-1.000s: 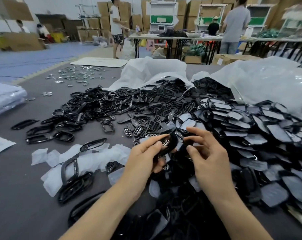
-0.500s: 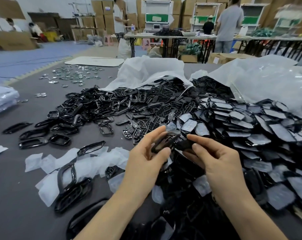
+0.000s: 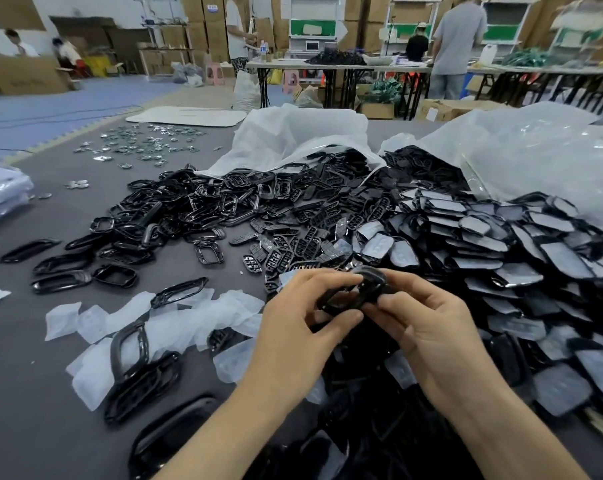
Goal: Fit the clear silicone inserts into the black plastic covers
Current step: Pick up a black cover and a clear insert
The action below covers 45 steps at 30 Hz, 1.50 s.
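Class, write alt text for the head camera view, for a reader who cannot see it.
A person's left hand and right hand grip a black cover over a grey table heaped with more covers. Clear inserts lie scattered to the left, white bags behind.

One glossy black cover [image 3: 357, 289] is hanging tilted above the pile, pinched between left hand [image 3: 293, 327] and right hand [image 3: 428, 327]. Loose clear silicone inserts [image 3: 203, 313] are lying scattered flat at left. Bare black covers [image 3: 223, 209] are heaping up beyond. Covers with cloudy inserts [image 3: 500, 247] are overlapping at right.
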Each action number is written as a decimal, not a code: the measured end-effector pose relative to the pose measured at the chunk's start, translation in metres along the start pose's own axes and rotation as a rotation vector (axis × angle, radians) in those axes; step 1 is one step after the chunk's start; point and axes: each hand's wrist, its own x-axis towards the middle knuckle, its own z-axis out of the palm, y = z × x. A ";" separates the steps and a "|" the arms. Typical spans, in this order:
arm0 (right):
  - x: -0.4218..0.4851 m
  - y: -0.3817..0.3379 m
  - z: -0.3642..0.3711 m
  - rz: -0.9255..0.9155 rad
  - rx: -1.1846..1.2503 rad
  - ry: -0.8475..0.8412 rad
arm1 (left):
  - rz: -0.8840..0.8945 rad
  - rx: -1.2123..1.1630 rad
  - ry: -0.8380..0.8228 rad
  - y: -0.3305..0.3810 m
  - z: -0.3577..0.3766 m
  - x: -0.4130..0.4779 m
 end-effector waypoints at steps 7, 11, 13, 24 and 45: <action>0.001 -0.003 0.000 0.071 -0.005 0.052 | -0.089 -0.078 0.140 0.000 0.001 0.000; 0.000 -0.006 -0.001 0.098 0.004 0.095 | -0.030 0.004 0.201 0.000 -0.003 0.001; 0.000 -0.007 0.000 0.111 0.029 0.108 | -0.038 -0.073 0.164 0.001 -0.004 0.003; 0.002 -0.008 0.000 0.069 0.092 0.092 | -0.194 -0.425 0.060 -0.001 -0.013 0.009; 0.006 -0.010 -0.006 0.201 0.178 0.134 | -0.190 -0.422 0.143 -0.001 -0.013 0.008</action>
